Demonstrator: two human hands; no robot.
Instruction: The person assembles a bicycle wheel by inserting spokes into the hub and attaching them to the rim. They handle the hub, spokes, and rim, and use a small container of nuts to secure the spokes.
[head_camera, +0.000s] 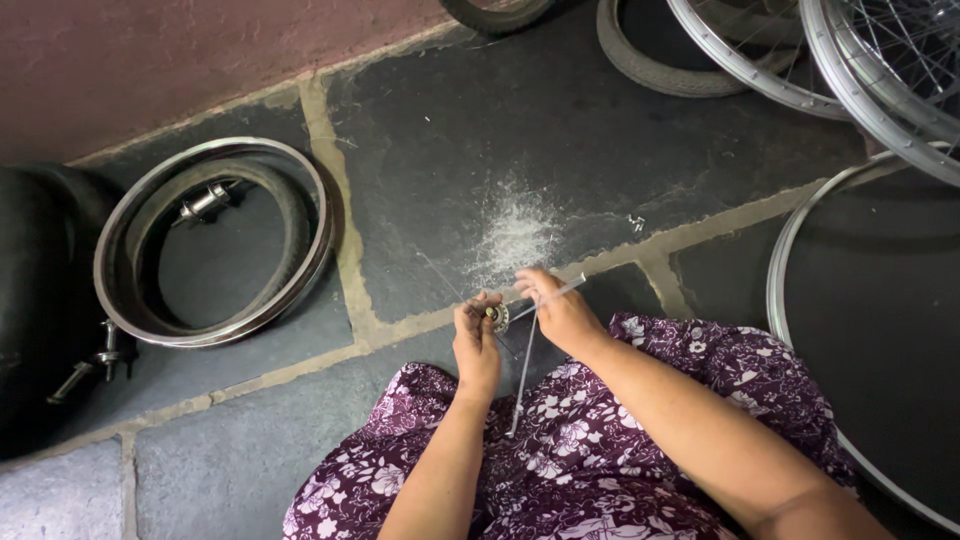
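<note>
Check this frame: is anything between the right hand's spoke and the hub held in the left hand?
Nothing visible. The left hand holds the hub; the right hand pinches a spoke right beside it. More spokes hang below over the floral cloth, not between them.

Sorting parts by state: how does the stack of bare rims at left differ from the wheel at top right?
The stacked rims have no spokes: their middle is open, showing floor and a loose hub. The top-right wheel is laced with thin spokes. The stacked rims lie wholly in view; the wheel is cut off by the frame edge and overlaps other rims. Both are shiny metal hoops lying on the stone floor.
</note>
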